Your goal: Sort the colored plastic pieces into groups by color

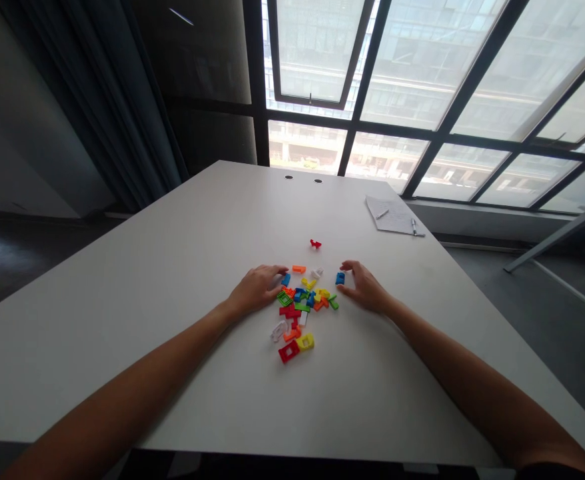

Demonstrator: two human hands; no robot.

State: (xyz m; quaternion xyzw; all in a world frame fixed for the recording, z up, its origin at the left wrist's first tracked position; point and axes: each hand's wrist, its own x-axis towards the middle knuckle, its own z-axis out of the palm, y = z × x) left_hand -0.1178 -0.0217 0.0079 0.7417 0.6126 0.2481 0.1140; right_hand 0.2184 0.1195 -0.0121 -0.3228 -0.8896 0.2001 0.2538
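Note:
My left hand point(257, 288) rests on the white table point(212, 240) at the left side of a small pile of coloured plastic pieces. Between its thumb and fingertips is a blue plastic piece point(285, 280). To the right of the pile, my right hand point(365, 288) has another blue plastic piece point(340, 279) between thumb and forefinger. Loose pieces lie between the hands, among them an orange piece point(299, 269), a green square piece point(284, 299) and a white piece point(317, 273). Closer to me are a red piece point(288, 351) and a yellow piece point(306, 343), each with a square hole.
Beyond the pile lies a lone red piece point(315, 245). Written paper sheets point(395, 217) with a pen point(414, 227) lie near the table's right edge. Large windows point(397, 67) rise behind the table, and a dark curtain point(107, 100) hangs at the left.

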